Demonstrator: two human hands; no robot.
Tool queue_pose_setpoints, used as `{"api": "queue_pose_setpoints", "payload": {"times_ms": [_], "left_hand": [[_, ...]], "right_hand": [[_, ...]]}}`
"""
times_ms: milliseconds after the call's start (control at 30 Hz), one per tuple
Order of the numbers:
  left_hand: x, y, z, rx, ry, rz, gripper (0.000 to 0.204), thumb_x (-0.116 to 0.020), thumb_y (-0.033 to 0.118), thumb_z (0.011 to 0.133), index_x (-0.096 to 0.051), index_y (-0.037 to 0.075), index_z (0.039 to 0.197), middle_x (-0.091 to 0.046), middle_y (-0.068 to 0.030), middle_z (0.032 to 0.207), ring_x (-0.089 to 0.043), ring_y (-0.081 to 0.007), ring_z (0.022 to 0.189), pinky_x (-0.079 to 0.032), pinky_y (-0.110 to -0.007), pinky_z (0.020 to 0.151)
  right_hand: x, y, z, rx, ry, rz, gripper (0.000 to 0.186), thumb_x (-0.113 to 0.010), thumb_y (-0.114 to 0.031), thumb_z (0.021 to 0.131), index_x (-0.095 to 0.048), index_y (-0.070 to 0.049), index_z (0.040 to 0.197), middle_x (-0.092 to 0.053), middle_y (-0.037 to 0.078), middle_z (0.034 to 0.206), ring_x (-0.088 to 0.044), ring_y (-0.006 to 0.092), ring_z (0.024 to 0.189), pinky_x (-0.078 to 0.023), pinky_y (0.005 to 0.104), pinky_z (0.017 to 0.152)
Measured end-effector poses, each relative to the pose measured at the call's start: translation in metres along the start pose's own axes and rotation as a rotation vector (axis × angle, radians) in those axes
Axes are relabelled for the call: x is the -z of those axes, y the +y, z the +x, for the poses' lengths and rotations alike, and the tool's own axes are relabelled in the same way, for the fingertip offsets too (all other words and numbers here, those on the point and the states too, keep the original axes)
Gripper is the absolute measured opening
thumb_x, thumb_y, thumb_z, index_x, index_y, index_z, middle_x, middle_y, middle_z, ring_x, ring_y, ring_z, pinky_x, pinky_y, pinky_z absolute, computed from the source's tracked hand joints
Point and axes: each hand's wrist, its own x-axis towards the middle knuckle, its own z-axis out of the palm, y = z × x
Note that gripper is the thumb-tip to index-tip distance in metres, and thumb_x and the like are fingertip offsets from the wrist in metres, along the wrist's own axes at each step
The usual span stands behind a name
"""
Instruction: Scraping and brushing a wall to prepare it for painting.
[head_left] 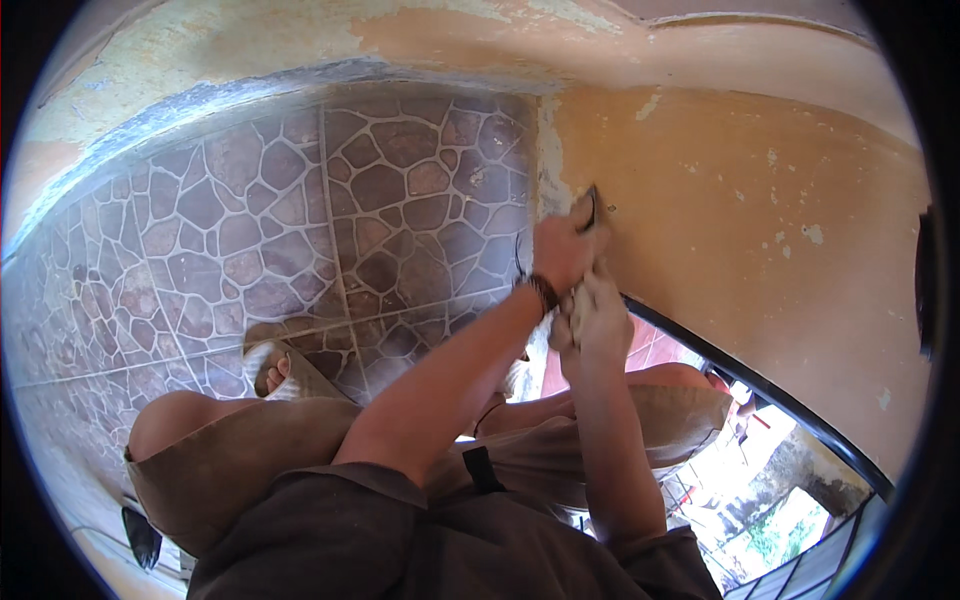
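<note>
My left hand (565,240), with a dark bracelet at the wrist, is closed around a tool with a dark, flat blade (593,205), whose tip is at the peeling orange wall (730,200) near its pale edge strip. My right hand (595,320), pale over the fingers, is just below the left, fingers bent and closed; what it grips, possibly the tool's handle, is too unclear to name.
Stone-patterned floor tiles (400,180) lie at left, under my sandalled foot (275,370). A peeling wall base (300,50) curves along the top. At lower right, a dark edge (760,385) borders an opening onto red tiles and a bright area with bars. My bent knees flank my arms.
</note>
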Motion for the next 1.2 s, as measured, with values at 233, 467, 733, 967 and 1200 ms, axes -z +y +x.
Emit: {"api": "queue_pose_setpoints", "payload": {"times_ms": [233,467,733,967,1200], "left_hand": [[-0.022,0.015,-0.049,0.047,0.031,0.17,0.052,-0.057,0.027,0.073,-0.051,-0.01,0.109,-0.055,-0.0307,0.101,-0.056,-0.0364,0.096,-0.045,-0.036,0.084],[-0.032,0.0,-0.057,-0.007,0.052,0.251,0.048,-0.053,0.031,0.074,-0.053,-0.009,0.101,-0.057,-0.0297,0.092,-0.059,-0.0379,0.087,-0.048,-0.039,0.077],[-0.025,0.003,-0.059,-0.019,0.031,0.071,0.023,-0.057,0.022,0.069,-0.057,0.001,0.077,-0.057,-0.0218,0.065,-0.058,-0.0377,0.063,-0.045,-0.042,0.056],[-0.016,0.0,-0.047,0.054,-0.038,-0.039,0.025,-0.059,0.02,0.068,-0.059,0.001,0.084,-0.055,-0.0191,0.06,-0.056,-0.0321,0.055,-0.043,-0.038,0.051],[-0.034,0.003,-0.062,-0.031,0.13,0.012,0.021,-0.057,0.019,0.069,-0.056,0.0,0.079,-0.055,-0.0206,0.061,-0.056,-0.0348,0.057,-0.043,-0.038,0.052]], "right_hand": [[0.05,-0.002,-0.022,-0.019,0.078,-0.206,0.039,-0.038,-0.02,0.09,-0.041,-0.009,0.127,-0.045,0.0,0.06,-0.037,0.0073,0.038,-0.028,0.0188,0.032],[0.051,-0.005,-0.037,-0.089,0.012,-0.155,0.038,-0.041,-0.024,0.089,-0.042,-0.012,0.125,-0.044,0.002,0.06,-0.034,0.0095,0.036,-0.025,0.0202,0.031],[0.039,0.007,-0.045,-0.026,0.104,-0.107,0.036,-0.039,-0.022,0.089,-0.044,-0.013,0.123,-0.043,0.001,0.061,-0.035,0.0092,0.037,-0.025,0.0204,0.032],[0.024,0.009,-0.043,-0.005,0.013,-0.16,0.037,-0.037,-0.021,0.088,-0.043,-0.012,0.124,-0.043,0.001,0.061,-0.035,0.0097,0.036,-0.026,0.0206,0.03],[0.035,-0.008,-0.05,0.007,-0.029,-0.265,0.039,-0.035,-0.02,0.089,-0.042,-0.004,0.124,-0.044,0.001,0.061,-0.036,0.0076,0.036,-0.028,0.019,0.029]]}}
